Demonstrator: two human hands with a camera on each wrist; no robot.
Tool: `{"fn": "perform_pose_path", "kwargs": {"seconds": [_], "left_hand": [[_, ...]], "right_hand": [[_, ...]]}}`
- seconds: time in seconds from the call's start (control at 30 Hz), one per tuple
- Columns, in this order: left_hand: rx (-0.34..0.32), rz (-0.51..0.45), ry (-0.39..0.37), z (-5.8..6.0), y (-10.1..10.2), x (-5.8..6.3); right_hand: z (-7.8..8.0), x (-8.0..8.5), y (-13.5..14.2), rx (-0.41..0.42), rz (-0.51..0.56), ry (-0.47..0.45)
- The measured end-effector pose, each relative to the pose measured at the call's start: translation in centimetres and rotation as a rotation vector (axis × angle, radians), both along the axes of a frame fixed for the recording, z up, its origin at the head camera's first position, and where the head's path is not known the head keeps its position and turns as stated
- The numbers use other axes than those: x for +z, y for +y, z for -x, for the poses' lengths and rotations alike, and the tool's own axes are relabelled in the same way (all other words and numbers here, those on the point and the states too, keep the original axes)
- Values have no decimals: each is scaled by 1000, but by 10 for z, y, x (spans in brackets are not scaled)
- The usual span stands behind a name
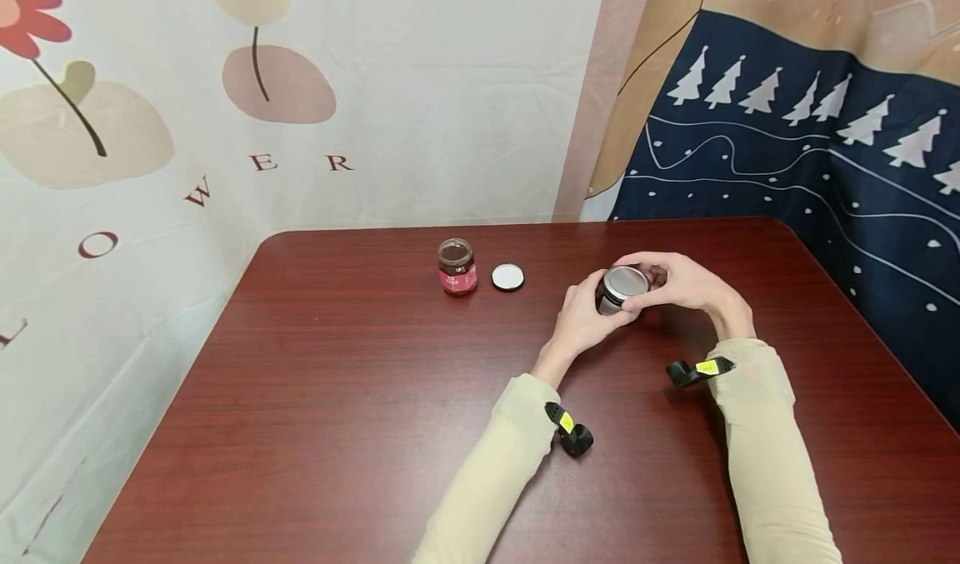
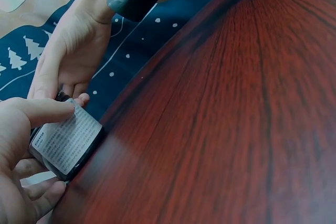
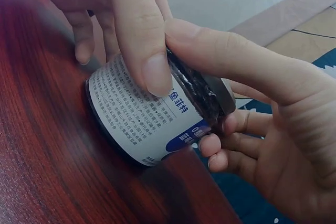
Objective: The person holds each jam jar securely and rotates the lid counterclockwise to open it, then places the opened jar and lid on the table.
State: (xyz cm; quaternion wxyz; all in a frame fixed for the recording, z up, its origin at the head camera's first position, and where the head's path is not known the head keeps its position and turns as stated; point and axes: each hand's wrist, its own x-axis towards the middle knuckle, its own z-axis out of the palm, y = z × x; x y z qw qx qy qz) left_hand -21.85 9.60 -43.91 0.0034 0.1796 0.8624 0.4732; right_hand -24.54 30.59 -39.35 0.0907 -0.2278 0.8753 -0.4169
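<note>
A small glass jar (image 3: 137, 113) with dark contents, a white and blue printed label and a silver lid (image 1: 627, 282) is between both hands at the right of the table. My left hand (image 1: 585, 317) grips the jar's body, its thumb lying across the label in the right wrist view. Around the lid end curl the thumb and fingers of my right hand (image 1: 686, 284). In the left wrist view the label (image 2: 67, 139) faces the camera, and the jar's base is close over the tabletop.
An uncapped jar (image 1: 457, 268) with a pink label stands toward the table's back edge. Right of it lies a round lid (image 1: 507, 277), white inside facing up. The dark red wooden table (image 1: 337, 397) meets printed cloth hangings (image 1: 450, 89) behind.
</note>
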Motion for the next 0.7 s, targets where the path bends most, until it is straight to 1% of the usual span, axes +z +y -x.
{"fn": "perform_pose_path", "kwargs": {"seconds": [0.13,0.33,0.4,0.47,0.6,0.7], "left_hand": [[9,15,-18,0,2,-1],[17,44,-42,1,5,-2],[23,44,-45,0,5,-2],[29,32,-42,0,4,-2],[36,-1,-35,-1,3,-1],[37,-22,-24,-1,2,1]], "right_hand": [[-4,4,-5,-35,-9,14],[-17,23,-19,-69,-37,17],[-18,25,-21,-71,-43,19],[-17,23,-20,-77,-50,23],[-9,11,-14,-89,-56,39],[-4,6,-9,-89,-45,52]]}}
